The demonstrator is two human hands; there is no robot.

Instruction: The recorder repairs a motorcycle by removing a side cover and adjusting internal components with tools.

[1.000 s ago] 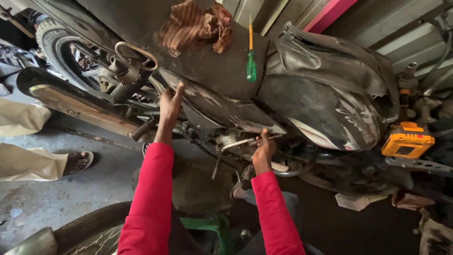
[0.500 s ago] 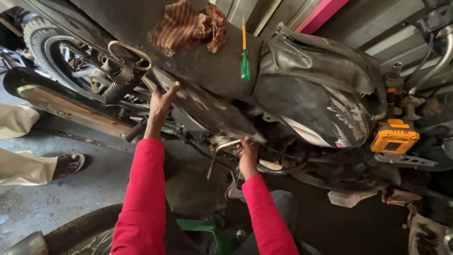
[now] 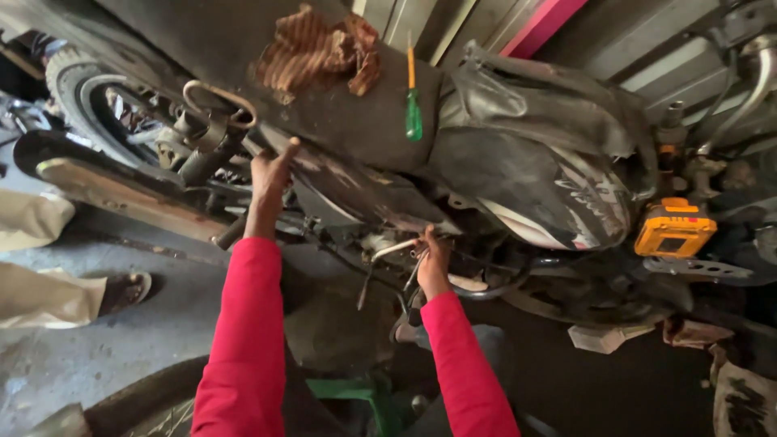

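Left hand [image 3: 271, 174] lying open, pressing the motorcycle [image 3: 534, 186] side panel, right hand [image 3: 433, 259] gripping a metal tool [image 3: 394, 248] under the frame, green screwdriver [image 3: 413, 109] and rag [image 3: 316, 48] resting on the seat

Daylight, diffuse — brightest on the concrete floor [image 3: 73, 356] at left and the red sleeves [image 3: 243, 340]. The motorcycle's underside [image 3: 518, 283] sits in deep shadow; detail lost there. Soft sheen on the black tank [image 3: 550, 186]. Wide-angle bending at edges — slight motion blur, corners soft.
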